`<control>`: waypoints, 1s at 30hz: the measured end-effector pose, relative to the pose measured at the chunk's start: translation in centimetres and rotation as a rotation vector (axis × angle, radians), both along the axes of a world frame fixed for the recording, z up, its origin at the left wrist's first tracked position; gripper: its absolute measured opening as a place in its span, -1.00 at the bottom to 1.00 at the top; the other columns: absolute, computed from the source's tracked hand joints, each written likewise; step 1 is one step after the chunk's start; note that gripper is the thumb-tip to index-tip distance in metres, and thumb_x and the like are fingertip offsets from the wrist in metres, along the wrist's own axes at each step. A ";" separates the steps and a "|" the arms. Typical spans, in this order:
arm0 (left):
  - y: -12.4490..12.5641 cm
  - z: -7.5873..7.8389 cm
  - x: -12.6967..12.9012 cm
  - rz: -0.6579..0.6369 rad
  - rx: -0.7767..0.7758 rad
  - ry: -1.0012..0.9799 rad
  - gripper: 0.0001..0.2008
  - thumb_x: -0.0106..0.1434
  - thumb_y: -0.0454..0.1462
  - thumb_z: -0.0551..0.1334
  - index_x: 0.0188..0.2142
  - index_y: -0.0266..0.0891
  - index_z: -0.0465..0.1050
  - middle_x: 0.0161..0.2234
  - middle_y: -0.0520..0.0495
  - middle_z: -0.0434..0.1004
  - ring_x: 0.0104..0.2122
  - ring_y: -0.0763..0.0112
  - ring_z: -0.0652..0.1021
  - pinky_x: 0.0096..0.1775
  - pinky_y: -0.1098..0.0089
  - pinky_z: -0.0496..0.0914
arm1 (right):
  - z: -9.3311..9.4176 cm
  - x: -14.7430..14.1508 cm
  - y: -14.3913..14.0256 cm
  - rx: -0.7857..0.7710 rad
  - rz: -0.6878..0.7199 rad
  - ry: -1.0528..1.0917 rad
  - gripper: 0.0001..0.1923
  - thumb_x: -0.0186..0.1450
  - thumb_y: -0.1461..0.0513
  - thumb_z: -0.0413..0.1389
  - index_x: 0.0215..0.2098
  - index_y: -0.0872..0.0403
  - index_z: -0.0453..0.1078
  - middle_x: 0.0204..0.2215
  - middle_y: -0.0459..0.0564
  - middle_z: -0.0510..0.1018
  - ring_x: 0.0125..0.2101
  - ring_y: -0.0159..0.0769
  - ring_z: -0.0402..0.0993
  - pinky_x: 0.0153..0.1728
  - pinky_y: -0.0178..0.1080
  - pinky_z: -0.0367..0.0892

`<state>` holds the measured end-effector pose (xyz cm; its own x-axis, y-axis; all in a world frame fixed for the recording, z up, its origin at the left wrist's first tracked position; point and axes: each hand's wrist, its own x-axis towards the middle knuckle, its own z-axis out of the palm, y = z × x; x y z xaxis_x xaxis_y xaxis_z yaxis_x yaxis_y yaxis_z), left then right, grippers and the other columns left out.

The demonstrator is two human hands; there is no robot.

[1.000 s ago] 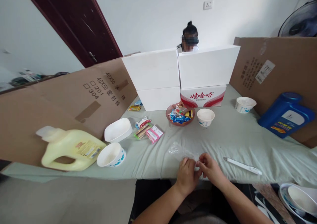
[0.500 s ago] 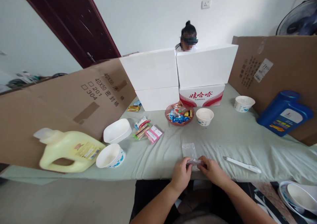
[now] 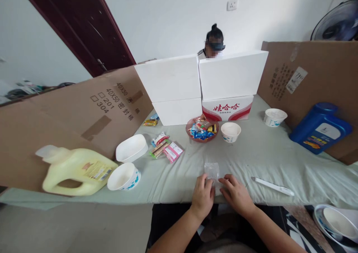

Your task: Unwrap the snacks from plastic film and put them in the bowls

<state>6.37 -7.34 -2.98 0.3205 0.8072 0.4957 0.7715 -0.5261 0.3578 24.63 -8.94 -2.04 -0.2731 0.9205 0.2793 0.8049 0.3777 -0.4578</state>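
A small clear plastic bag lies on the cloth near the table's front edge, between my two hands. My left hand rests against its left side, fingers a little bent and apart. On the other side is my right hand, its fingers spread and the fingertips at the bag's right edge. The lower part of the bag is partly covered by the fingers. To the right of my right hand lies a white pen-like cutter.
Beyond the hands stand a pink bowl of wrapped snacks and a paper bowl. Snack packets, a white dish and a yellow jug are left. A blue bottle leans right. White boxes screen another person.
My fingers have loosened from the bunched plastic bag and spread out. The bag now lies flatter on the cloth, its top edge slightly lower in view.
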 end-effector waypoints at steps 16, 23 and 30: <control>0.0 2.7 -2.1 -0.193 -0.217 0.077 -0.69 0.07 -0.34 0.32 -0.15 -0.26 0.43 -0.09 -0.18 0.42 -0.04 0.11 0.42 0.03 0.08 0.39 | 0.3 0.2 0.4 0.079 0.190 -0.179 -0.67 0.30 0.21 0.09 0.03 0.02 0.41 0.04 0.03 0.49 0.09 -0.05 0.28 0.03 -0.02 0.24; 0.4 3.7 -2.8 -0.309 -0.286 0.073 -0.64 0.00 -0.45 0.25 -0.16 -0.21 0.44 0.06 -0.15 0.37 0.09 0.09 0.34 0.13 0.07 0.27 | 1.1 0.1 0.7 0.016 0.230 0.079 -0.75 0.37 0.26 -0.05 -0.17 0.06 0.46 -0.19 0.04 0.58 -0.10 -0.21 0.41 -0.06 -0.15 0.31; 2.6 3.7 -2.4 -0.122 -0.473 -0.016 -0.84 0.22 -0.39 0.13 -0.22 -0.24 0.44 -0.29 -0.11 0.52 -0.22 0.28 0.50 -0.13 0.29 0.39 | 0.8 -0.3 1.7 -0.247 -0.057 0.245 -0.67 0.39 0.14 -0.16 -0.21 0.07 0.41 -0.42 0.00 0.55 -0.38 -0.25 0.49 -0.34 -0.24 0.32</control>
